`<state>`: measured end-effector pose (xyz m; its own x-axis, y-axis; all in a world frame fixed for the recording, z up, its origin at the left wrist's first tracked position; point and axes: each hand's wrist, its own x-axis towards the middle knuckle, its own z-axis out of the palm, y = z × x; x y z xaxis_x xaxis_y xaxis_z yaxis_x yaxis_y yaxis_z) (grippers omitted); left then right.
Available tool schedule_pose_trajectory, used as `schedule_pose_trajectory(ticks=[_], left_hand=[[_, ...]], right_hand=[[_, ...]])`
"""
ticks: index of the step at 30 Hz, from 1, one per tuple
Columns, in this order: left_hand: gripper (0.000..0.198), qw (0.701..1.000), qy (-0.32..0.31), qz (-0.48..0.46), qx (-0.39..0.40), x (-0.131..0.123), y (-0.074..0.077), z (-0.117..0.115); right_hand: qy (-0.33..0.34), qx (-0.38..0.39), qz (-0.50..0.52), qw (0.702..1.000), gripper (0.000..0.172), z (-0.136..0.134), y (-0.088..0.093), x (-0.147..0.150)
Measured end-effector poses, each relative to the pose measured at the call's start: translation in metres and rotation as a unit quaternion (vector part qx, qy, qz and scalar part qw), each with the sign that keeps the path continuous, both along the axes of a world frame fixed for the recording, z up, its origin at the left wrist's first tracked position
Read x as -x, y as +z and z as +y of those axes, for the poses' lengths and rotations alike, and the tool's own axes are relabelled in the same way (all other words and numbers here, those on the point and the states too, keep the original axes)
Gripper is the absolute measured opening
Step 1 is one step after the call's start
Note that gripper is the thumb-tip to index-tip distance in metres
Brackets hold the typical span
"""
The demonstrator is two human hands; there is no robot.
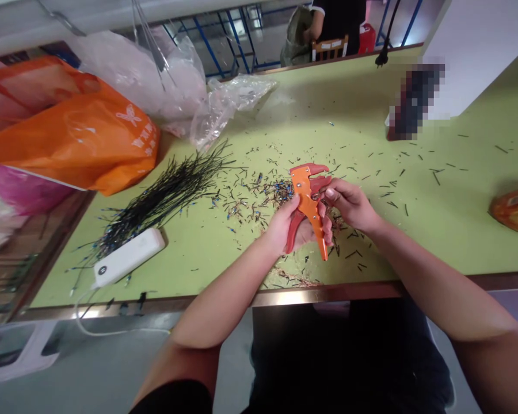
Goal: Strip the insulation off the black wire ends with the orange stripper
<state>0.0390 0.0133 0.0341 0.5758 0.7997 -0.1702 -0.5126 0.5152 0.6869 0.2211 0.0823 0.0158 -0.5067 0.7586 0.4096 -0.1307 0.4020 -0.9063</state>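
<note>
Looked like a workshop or small assembly floor of the wiring kind. Showed as much in the green worktop (457, 241) with brown edging (293, 296), strewn with small scraps (280, 191), a bundle of blue-tipped black wires (168, 187), and an orange wire stripper (301, 183) held above the surface. Was furnished beyond the far side with blue metal frames (235, 39) and a wooden chair (330, 45), with another person (341, 23) close by in dark clothing. Also contained bulky plastic bags (82, 138) along the left
</note>
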Motion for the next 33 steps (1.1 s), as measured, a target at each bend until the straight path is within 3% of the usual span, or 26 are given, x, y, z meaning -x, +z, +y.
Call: schedule_pose_trajectory(ticks=[5,12,19,33], left_hand=[[0.062,1.0,-0.021,0.011,-0.011,0.001,-0.005,0.001],[0.067,0.999,-0.031,0.01,-0.012,0.001,-0.004,0.0],[0.068,1.0,-0.011,-0.007,-0.001,0.0,0.002,0.002],[0.067,1.0,-0.016,0.011,0.009,0.003,-0.01,0.005]], right_hand=[[0.036,0.05,-0.007,0.998,0.034,-0.005,0.001,0.002],[-0.002,-0.11,-0.042,0.993,0.031,0.0,0.002,0.0],[-0.058,-0.178,-0.056,0.981,0.028,-0.001,0.002,-0.002],[-0.066,-0.175,-0.075,0.979,0.025,-0.003,-0.003,0.001]])
